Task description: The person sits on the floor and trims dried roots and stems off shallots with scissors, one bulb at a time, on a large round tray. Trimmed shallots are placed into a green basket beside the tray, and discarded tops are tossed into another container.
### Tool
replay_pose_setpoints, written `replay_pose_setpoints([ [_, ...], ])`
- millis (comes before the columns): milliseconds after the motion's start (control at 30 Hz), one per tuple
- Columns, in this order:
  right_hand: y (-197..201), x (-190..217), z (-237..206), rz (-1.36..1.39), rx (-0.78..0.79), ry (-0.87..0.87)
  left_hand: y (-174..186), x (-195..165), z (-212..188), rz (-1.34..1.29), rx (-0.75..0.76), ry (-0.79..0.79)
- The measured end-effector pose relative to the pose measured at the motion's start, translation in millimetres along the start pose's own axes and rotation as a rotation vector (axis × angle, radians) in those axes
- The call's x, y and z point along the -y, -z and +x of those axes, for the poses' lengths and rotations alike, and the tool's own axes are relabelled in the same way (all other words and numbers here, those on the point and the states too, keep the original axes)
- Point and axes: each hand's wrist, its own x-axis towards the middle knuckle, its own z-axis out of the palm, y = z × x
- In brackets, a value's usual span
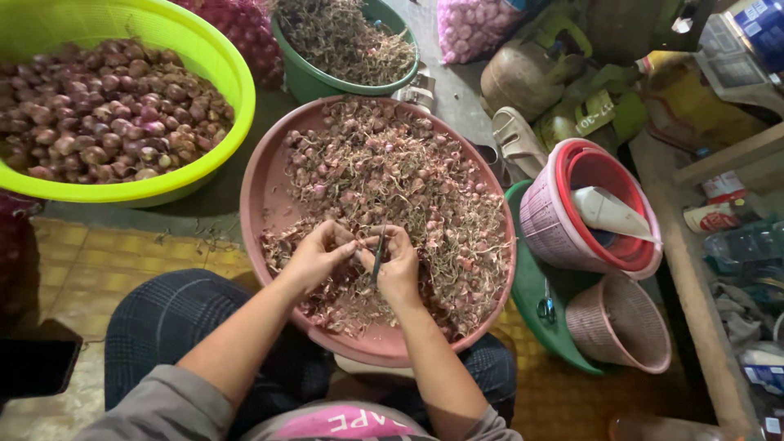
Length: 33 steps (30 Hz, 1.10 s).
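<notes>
A wide pink basin (pixel 260 189) rests on my lap, heaped with small shallots and their dry stems and roots. My left hand (pixel 314 255) pinches a shallot at the near side of the basin. My right hand (pixel 398 265) is closed around small scissors (pixel 378 260), whose blades point up beside the left fingertips. Both hands meet just above the pile.
A lime-green basin (pixel 233 73) of trimmed shallots sits at the upper left. A dark green tub (pixel 306 77) of dry trimmings stands behind. To the right are stacked pink and red baskets (pixel 547 220), a smaller woven basket (pixel 621 327), another pair of scissors (pixel 545 309) on a green lid, and a sandal (pixel 516 140).
</notes>
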Motion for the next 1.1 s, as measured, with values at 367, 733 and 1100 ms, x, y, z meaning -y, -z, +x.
replay_pose_setpoints([
  [367, 8.6, 65.4, -9.8, -0.553, 0.182, -0.395, 18.9, 9.8, -1.4, -0.058, -0.05, -0.037],
  [733, 1.5, 67.3, -16.4, -0.777, 0.221, -0.327, 32.8, 7.3, -3.3, 0.042, 0.0, -0.067],
  [1100, 3.7, 68.8, -20.5, -0.6, 0.263, -0.355, 29.8, 12.3, -1.0, -0.038, 0.029, -0.097],
])
